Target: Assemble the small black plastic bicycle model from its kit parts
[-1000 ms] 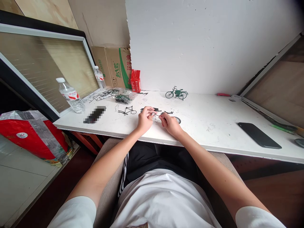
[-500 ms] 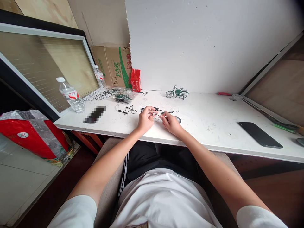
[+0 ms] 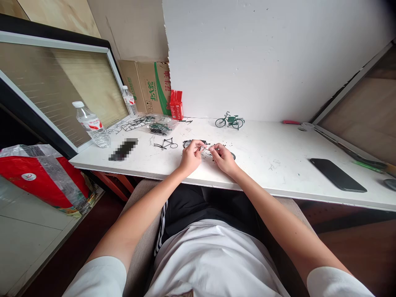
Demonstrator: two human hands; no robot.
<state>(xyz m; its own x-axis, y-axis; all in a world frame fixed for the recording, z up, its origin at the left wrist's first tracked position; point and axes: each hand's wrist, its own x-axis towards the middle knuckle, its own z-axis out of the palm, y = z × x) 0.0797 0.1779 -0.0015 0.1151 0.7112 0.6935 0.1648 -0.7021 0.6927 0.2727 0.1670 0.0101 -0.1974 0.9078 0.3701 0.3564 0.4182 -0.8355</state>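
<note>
My left hand (image 3: 191, 157) is closed in a pinch on a tiny, thin part between thumb and forefinger, too small to name. Close by, my right hand (image 3: 223, 159) pinches something just as fine, and the fingertips of both hands nearly meet. Dark model bicycle parts lie behind and under the hands; one wheel (image 3: 187, 144) shows left of the left fingers, while another wheel is mostly covered by the right hand. To the left lies a black model bicycle frame (image 3: 166, 143). A built green model bicycle (image 3: 229, 120) stands upright farther back.
The white table (image 3: 262, 165) carries a plastic bag of green parts (image 3: 161, 127), black sprues (image 3: 136, 123), two water bottles (image 3: 90, 123), a red box (image 3: 176, 105) and a black phone (image 3: 338, 175). A cardboard box (image 3: 147, 87) stands by the wall; a red cutter-like object (image 3: 291, 122) lies at back right.
My right hand's fingers have shifted slightly up and closer to the left hand's fingertips. The left hand stays nearly in place. The objects on the table have not moved.
</note>
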